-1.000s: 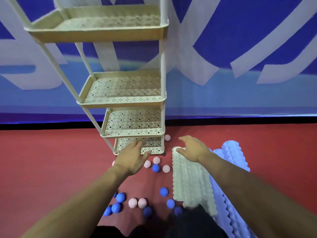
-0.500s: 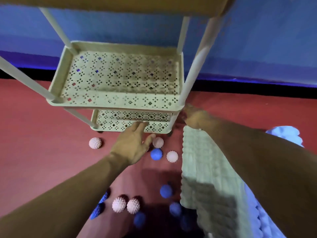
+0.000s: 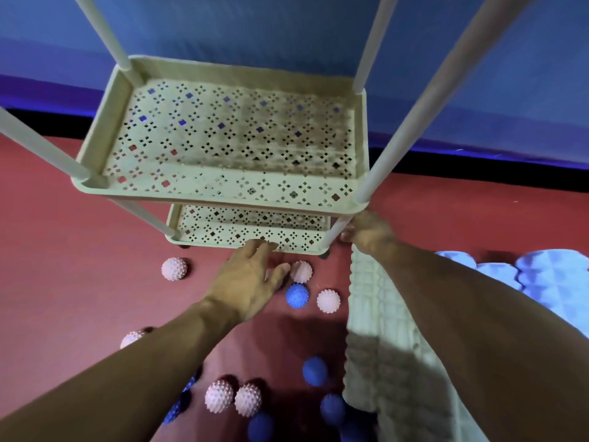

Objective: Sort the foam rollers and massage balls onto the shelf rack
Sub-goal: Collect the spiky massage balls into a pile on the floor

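Closer now than half a second ago, the view has dropped toward the shelf rack (image 3: 223, 193), whose two lowest trays fill the upper middle of the frame, while both hands have barely shifted. Centre frame, the left hand (image 3: 248, 282) reaches with fingers spread and relaxed, holding nothing, its tips at the bottom tray's front edge and its thumb just beside a pink ball (image 3: 301, 271). Right of it, the right hand (image 3: 366, 232) sits at the rack's front right leg; its fingers are hidden, so I cannot tell whether they grip anything. The pale foam roller (image 3: 376, 314) lies below that wrist, with the blue rollers (image 3: 548, 275) at the right edge.

All balls, including the blue ball (image 3: 297, 295), sit on the red floor (image 3: 79, 266); both visible trays look empty. A careless sweep could probably scatter the loose balls under the rack, or nudge its leg. Open floor lies to the left; the gap between the trays is shallow.
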The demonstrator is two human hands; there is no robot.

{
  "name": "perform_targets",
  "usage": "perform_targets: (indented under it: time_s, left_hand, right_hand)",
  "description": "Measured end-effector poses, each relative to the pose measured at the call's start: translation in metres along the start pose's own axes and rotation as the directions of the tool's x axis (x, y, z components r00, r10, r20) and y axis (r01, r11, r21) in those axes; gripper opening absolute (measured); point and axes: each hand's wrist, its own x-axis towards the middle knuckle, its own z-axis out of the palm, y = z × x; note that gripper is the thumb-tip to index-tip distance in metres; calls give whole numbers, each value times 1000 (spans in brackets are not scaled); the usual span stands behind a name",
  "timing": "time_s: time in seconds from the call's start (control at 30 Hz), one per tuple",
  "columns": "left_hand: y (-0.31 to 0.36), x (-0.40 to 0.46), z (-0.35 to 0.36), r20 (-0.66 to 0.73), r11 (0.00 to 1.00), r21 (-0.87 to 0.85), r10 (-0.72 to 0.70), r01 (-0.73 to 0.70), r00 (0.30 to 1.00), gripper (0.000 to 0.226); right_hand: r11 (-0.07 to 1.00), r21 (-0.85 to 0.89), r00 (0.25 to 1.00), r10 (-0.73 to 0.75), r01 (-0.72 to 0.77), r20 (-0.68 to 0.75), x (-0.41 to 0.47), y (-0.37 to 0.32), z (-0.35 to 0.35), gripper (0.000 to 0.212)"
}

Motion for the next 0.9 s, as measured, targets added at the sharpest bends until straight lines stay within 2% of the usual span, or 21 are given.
perform_targets:
  time_s: [0.07, 0.13, 0.2, 0.37, 0.53, 0.67, 0.77, 0.83, 0.9]
  left_hand:
    - [3, -5, -9, 8, 1000, -19, -5, 6, 1000, 75]
    - [11, -17, -24, -3, 1000, -21, -6, 6, 1000, 66]
    - [23, -38, -43, -31, 1000, -15, -12, 11, 999, 63]
    - [53, -132, -87, -35, 999, 40, 17, -15, 999, 60]
    - [96, -244, -122, -140, 999, -10, 34, -36, 990, 58]
    - [139, -347, -139, -203, 985, -151, 46, -78, 978, 52]
    - [162, -402, -145, -225, 945, -309, 37, -107, 974, 45]
    - [177, -429, -149, -228, 859, -499, -3, -114, 974, 33]
    - [190, -452, -153, -213, 724, -681, -53, -110, 976, 22]
  right_hand:
    - [992, 101, 991, 80, -69, -107, -16, -4, -4, 13]
    - [988, 149, 982, 69, -42, -178, -41, -9, -17, 31]
    - [992, 123, 980, 10, 15, -198, -83, -21, -41, 39]
    - [991, 99, 975, -69, 92, -211, -202, -44, -73, 39]
    - [962, 152, 949, -181, 226, -260, -349, -80, -87, 39]
    - [897, 320, 925, -199, 305, -324, -463, -101, -84, 41]
    - [853, 352, 897, -256, 385, -359, -526, -114, -82, 43]
    - [825, 370, 881, -288, 427, -376, -556, -123, -81, 42]
    - [807, 380, 873, -313, 452, -374, -582, -130, -77, 44]
